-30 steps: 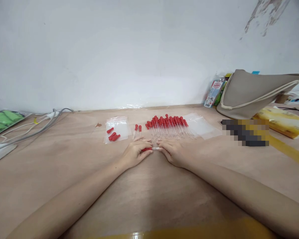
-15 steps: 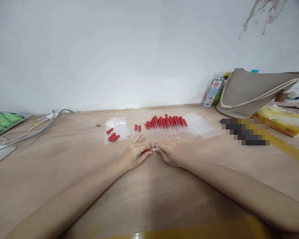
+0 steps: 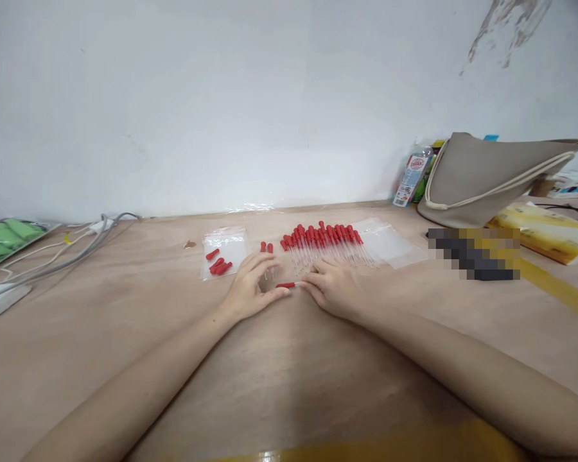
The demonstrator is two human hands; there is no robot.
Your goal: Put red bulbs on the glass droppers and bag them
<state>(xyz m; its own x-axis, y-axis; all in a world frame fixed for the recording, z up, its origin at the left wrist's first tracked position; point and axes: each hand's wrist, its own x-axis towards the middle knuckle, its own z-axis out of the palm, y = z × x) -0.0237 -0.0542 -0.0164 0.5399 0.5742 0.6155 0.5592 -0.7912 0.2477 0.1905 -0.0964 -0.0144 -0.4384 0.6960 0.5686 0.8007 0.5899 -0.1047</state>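
My right hand (image 3: pixel 332 289) pinches the glass end of a dropper (image 3: pixel 289 285) whose red rubber bulb points left, low over the wooden table (image 3: pixel 289 385). Just left of that bulb is my left hand (image 3: pixel 248 289), fingers spread and lifted, holding nothing. Behind my hands lies a row of several red-bulbed glass droppers (image 3: pixel 325 242). Two more droppers (image 3: pixel 266 249) lie apart, behind my left fingers. A clear plastic bag (image 3: pixel 225 250) further left carries several loose red bulbs (image 3: pixel 218 263).
Another clear bag (image 3: pixel 390 244) lies right of the dropper row. A grey drawstring bag (image 3: pixel 491 176), a yellow packet (image 3: pixel 544 234) and small packages sit at the right rear. Cables (image 3: pixel 67 250) and a green pack (image 3: pixel 4 234) lie at the far left, by the white wall.
My left hand has let go of the red bulb and opened, its fingers lifting back toward the two separate droppers. The right hand still holds the dropper, now with the bulb on it.
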